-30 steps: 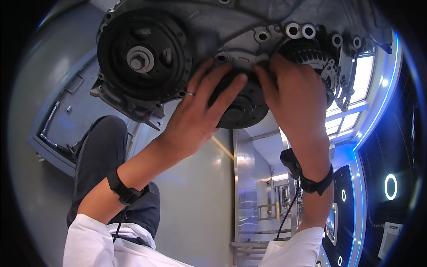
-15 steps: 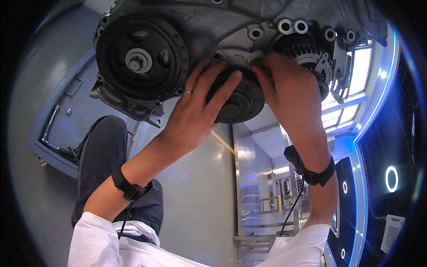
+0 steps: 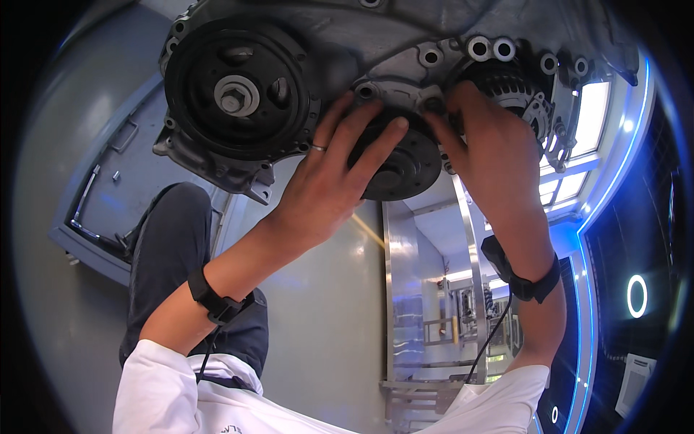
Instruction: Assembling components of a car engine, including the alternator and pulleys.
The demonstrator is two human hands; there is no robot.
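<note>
A grey metal engine block (image 3: 405, 29) fills the top of the view. Against its lower face sits a black round pulley (image 3: 416, 170) with small holes round its hub. My left hand (image 3: 325, 173) grips this pulley, fingers spread over its face and upper rim, a ring on one finger. Just right of it, my right hand (image 3: 495, 141) is pinched at a small dark bolt (image 3: 433, 103) by the housing above the pulley. The fingertips hide part of the bolt. A large black crankshaft pulley (image 3: 195, 94) with a central bolt (image 3: 235, 100) is at the left.
An alternator (image 3: 510, 90) sits right of my right hand. At the lower left stands a grey tray cart (image 3: 94, 195) holding a ratchet wrench (image 3: 85, 195) and a small socket (image 3: 116, 176). My knee (image 3: 177, 217) is beside it. A metal-framed bench (image 3: 405, 289) stands beyond.
The whole view has shifted slightly, so the engine appears a little further right. My left hand stays on the pulley; my right fingers have shifted slightly about the bolt, which shows more now.
</note>
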